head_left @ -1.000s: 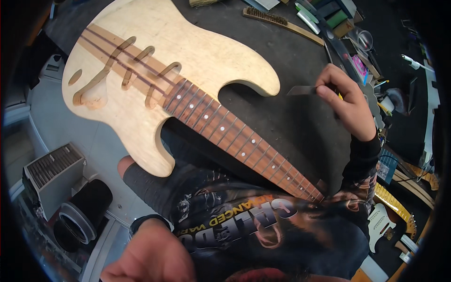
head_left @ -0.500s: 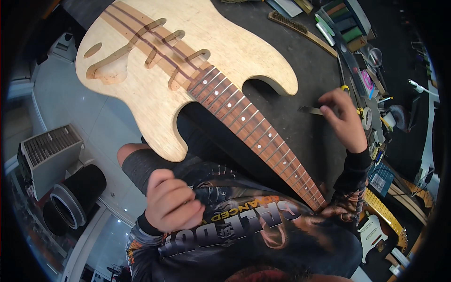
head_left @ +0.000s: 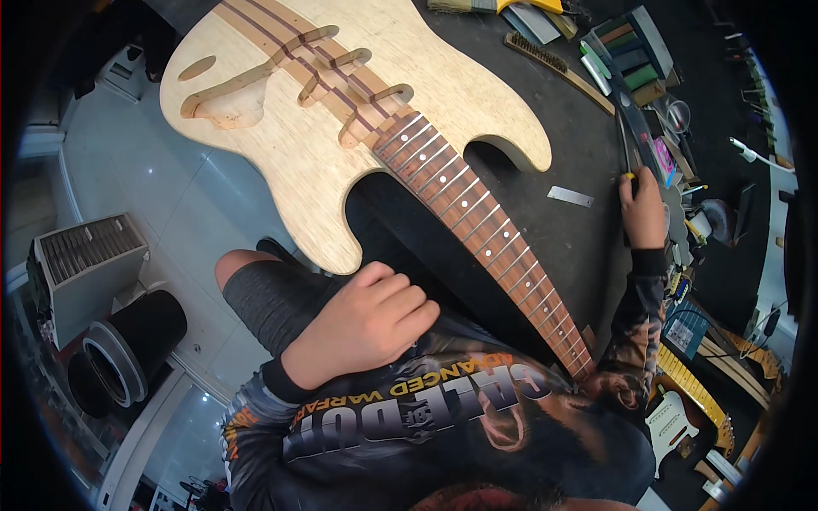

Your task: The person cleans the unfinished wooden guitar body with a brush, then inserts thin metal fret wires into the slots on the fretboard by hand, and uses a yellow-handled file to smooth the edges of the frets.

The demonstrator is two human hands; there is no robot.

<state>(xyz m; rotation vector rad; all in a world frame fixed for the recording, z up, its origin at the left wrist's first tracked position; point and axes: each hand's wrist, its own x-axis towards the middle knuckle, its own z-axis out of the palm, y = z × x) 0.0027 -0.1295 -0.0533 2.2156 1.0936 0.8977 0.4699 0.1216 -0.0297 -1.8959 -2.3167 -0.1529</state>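
Note:
An unfinished pale wood electric guitar body lies on the dark bench with routed channels and a brown striped centre. Its dark fretboard, with white dot inlays, slants down toward my chest. My left hand is over my lap, just below the body's lower horn. Its fingers are curled together; the palm is hidden. Over at the right bench edge, my right hand closes on a slim tool with a thin dark shaft and some yellow at the grip. A small flat metal plate lies between that hand and the fretboard.
A wooden wire brush and a yellow-handled paintbrush lie beyond the body. Tools and a box of coloured blocks crowd the right side. A second guitar lies lower right. A black bin stands on the floor at left.
My right hand has moved right, from beside the metal plate to the slim tool, and closed on it. My left hand has moved up and right. The guitar appears slightly shifted right in view.

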